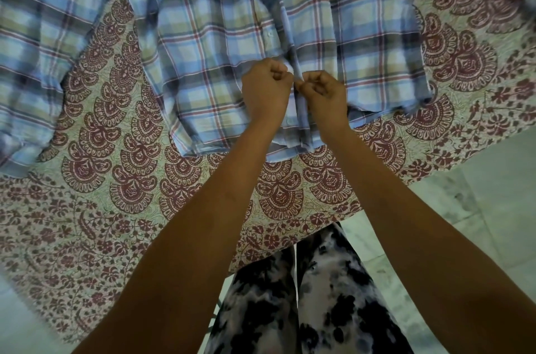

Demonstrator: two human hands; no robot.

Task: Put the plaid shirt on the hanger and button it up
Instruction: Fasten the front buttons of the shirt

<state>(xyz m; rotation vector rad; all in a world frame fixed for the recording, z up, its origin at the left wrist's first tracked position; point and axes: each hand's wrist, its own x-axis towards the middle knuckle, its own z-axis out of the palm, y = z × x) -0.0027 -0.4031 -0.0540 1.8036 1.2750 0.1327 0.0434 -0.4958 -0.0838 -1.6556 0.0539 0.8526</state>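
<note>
The plaid shirt (203,49), blue, green and red checks, lies spread front-up on a patterned bedcover, its hem toward me and sleeves out to both sides. My left hand (265,87) pinches the left front edge of the shirt's placket low on the shirt. My right hand (322,92) pinches the right front edge right beside it; the two hands almost touch. One small button (269,34) shows on the placket above my hands, another (289,121) below them. No hanger is in view; the collar is beyond the top edge.
The bedcover (130,179), cream with maroon paisley print, covers the bed; its edge runs diagonally from lower left to right. Pale tiled floor (493,194) lies to the right. My legs in black-and-white trousers (290,310) stand at the bed's edge.
</note>
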